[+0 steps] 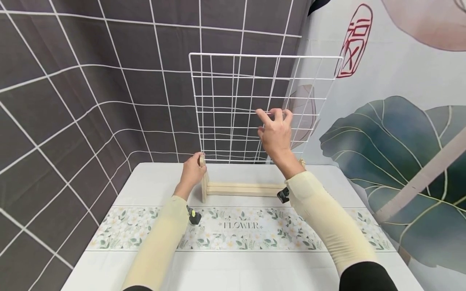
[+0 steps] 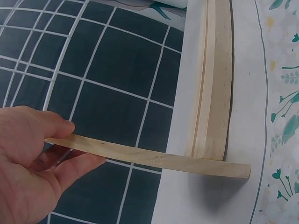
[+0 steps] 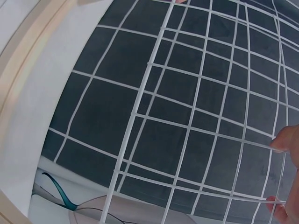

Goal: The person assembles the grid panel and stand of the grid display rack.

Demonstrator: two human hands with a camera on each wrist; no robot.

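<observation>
In the head view, a white wire grid panel (image 1: 265, 55) stands raised and leaning above the back of the table. My right hand (image 1: 277, 133) holds it by its inner wires, with fingers bent over them. In the right wrist view, parts of the right hand (image 3: 290, 158) show at the edge, on the panel's wires (image 3: 133, 114). Below is a pale wooden frame with a grooved crossbar (image 1: 244, 189) and an upright at the left (image 1: 204, 190). My left hand (image 1: 192, 171) pinches that upright's top end between thumb and fingers. The frame's right end is mostly hidden behind the right arm.
A white table (image 1: 233, 266) bears a floral printed band (image 1: 240, 236). Behind it hangs a dark cloth (image 1: 109, 89) with white grid lines, and at the right a pale cloth with large leaves (image 1: 386, 141). Small dark devices (image 1: 195, 217) sit at the wrists.
</observation>
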